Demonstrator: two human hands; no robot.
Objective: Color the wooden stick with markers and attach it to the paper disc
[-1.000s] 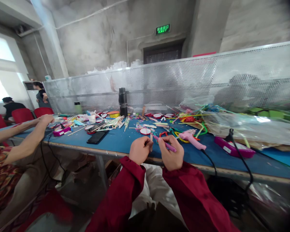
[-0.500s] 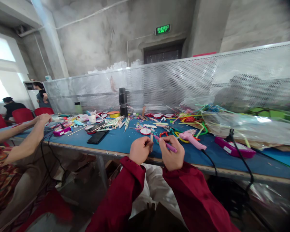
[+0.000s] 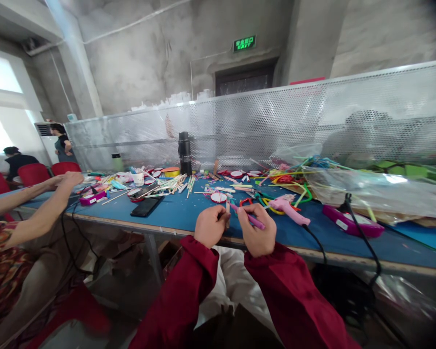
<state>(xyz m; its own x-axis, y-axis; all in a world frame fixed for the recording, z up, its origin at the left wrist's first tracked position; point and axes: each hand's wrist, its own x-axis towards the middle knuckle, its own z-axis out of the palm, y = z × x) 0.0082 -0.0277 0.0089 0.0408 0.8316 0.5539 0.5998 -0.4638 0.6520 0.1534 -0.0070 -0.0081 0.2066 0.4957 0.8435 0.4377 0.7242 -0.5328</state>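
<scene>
Bare concrete walls and a perforated metal screen stand behind the long blue table, which is littered with sticks, straws and craft scraps. At its near edge your right hand pinches a pink pen-like tool, whose long axis runs from near-right to far-left, tip aimed at your left hand. That hand is curled around a pale wooden stick held roughly upright, just beside the tool's tip. A pink glue gun lies just right.
</scene>
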